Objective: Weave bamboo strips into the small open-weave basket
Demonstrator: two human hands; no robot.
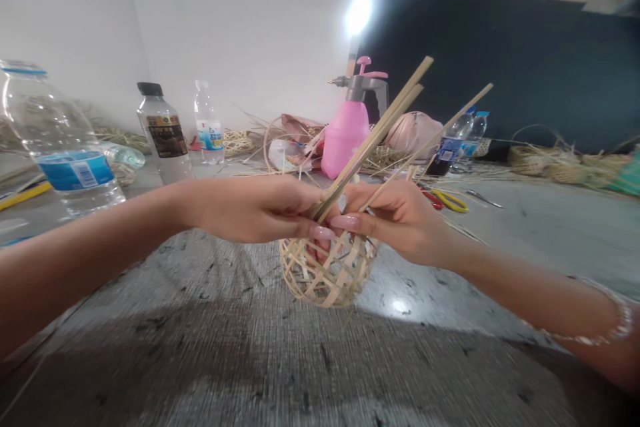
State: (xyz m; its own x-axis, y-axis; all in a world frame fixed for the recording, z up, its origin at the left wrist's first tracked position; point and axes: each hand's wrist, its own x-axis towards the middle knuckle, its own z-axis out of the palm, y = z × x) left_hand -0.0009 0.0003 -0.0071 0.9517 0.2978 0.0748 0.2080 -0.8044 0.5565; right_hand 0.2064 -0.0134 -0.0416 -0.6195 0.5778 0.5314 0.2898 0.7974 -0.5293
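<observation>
A small open-weave bamboo basket (327,275) hangs in the air between my two hands, its long strips rising from the top. My left hand (255,210) pinches a bunch of these bamboo strips (373,140) just above the weave, and its pink-nailed fingertips rest on the basket's upper edge. From the other side, my right hand (395,220) grips the strips and presses against the same edge. Part of the basket's top is hidden behind my fingers.
Behind my hands stand a pink pressure sprayer (347,133), several plastic bottles (163,133), and a pink bag (413,135). Yellow-handled scissors (447,200) lie on the grey worktable (280,347). Loose straw and woven pieces (565,167) lie along the back.
</observation>
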